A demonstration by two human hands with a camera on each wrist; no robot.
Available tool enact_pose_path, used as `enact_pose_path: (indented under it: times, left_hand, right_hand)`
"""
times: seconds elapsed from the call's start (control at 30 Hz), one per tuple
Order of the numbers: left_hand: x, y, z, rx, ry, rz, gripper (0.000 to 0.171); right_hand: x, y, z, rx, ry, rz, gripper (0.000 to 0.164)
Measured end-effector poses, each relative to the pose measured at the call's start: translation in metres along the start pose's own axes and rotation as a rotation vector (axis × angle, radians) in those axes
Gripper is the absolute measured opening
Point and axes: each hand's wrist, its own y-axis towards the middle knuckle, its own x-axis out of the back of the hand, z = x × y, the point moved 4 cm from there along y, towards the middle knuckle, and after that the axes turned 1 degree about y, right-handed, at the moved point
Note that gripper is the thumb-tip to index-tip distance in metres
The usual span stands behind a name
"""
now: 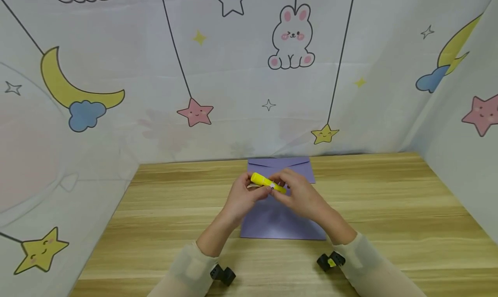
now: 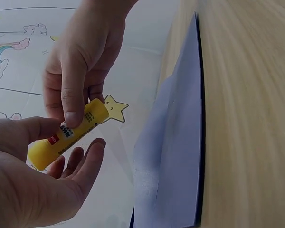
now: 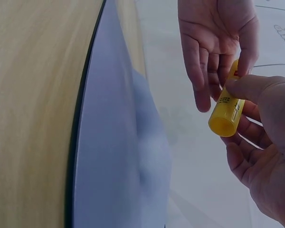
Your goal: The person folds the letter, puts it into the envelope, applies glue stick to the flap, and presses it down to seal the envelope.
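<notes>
A yellow glue stick [image 1: 261,180] with a printed label is held at a slant between both hands, above a purple envelope [image 1: 284,222]. My left hand [image 1: 245,195] pinches its left end, the thumb on the near side; in the left wrist view the fingers of this hand [image 2: 33,187] curve below the stick. My right hand [image 1: 299,195] grips the other end of the stick, its thumb pressing on the printed side in the right wrist view. The envelope lies on the table, with a folded edge visible at its far end.
The wood-grain table [image 1: 175,210] spreads out on both sides of the envelope. Behind it and at the sides hang white curtains [image 1: 241,72] printed with stars, moons and rabbits. Small black devices [image 1: 222,274] are strapped at both wrists over light sleeves.
</notes>
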Motion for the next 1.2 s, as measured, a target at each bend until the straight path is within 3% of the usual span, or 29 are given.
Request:
enact_pose_path:
  times: [0.17, 0.33, 0.6, 0.93, 1.2]
  left_hand:
    - [0.008, 0.000, 0.000, -0.029, 0.097, -0.035, 0.051]
    - [0.017, -0.003, -0.003, -0.098, 0.217, -0.043, 0.055]
    - [0.032, -0.009, -0.008, -0.244, 0.514, -0.095, 0.056]
    - [0.049, -0.011, -0.014, -0.377, 0.885, -0.141, 0.061]
    - [0.058, -0.012, -0.015, -0.522, 1.086, -0.154, 0.061]
  right_hand:
    - [0.005, -0.003, -0.004, -0.031, -0.025, 0.006, 0.024]
    - [0.014, -0.007, -0.008, -0.060, -0.049, 0.009, 0.026]
    - [0.037, -0.014, -0.016, -0.092, -0.103, 0.000, 0.029]
    - [0.068, -0.024, -0.039, -0.145, -0.185, -0.006, 0.029]
    - [0.087, -0.036, -0.061, -0.195, -0.237, -0.010, 0.027]
